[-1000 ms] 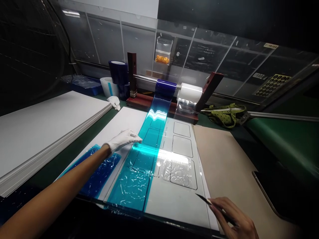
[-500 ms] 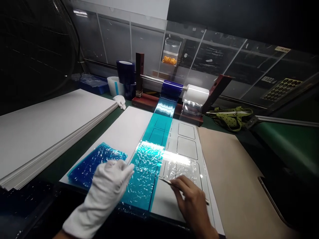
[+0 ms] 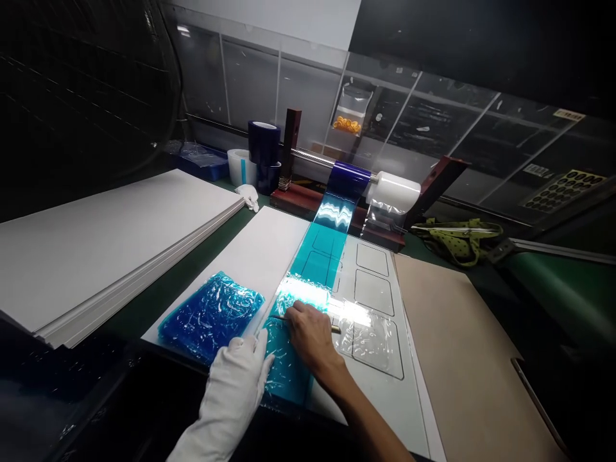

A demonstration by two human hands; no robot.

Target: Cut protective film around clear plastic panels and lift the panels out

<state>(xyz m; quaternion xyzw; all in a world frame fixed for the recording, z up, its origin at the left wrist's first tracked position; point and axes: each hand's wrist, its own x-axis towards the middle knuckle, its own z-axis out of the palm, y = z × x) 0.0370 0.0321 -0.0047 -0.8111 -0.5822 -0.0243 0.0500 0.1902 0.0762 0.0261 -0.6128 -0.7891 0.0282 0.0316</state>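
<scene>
The main risk sits at the tip of the slender pointed tool (image 3: 333,329), which the bare right hand (image 3: 312,338) pinches between thumb and fingers, low and nearly flat across the blue film strip (image 3: 289,369). A slip or too much pressure could gouge or tear the soft film, or score the white template board (image 3: 380,410) beneath it. The crumpling is a second worry: creases and trapped air could stop the strip from lying flat over the board's outlined rounded panels. Bare skin this close could also leave prints on the glossy surface.

The white-gloved left hand (image 3: 231,391) holds nothing, its fingers pressed together and thumb raised, right beside the strip's near end; whether it touches the film, I cannot tell. The strip runs down from the blue roll (image 3: 349,178) onto the board, smoother near the roll and wrinkled around the hands. A crinkled loose piece of blue film (image 3: 212,316) lies just left of it on a plain white sheet (image 3: 255,256), which rests on the worktop (image 3: 158,314).
</scene>
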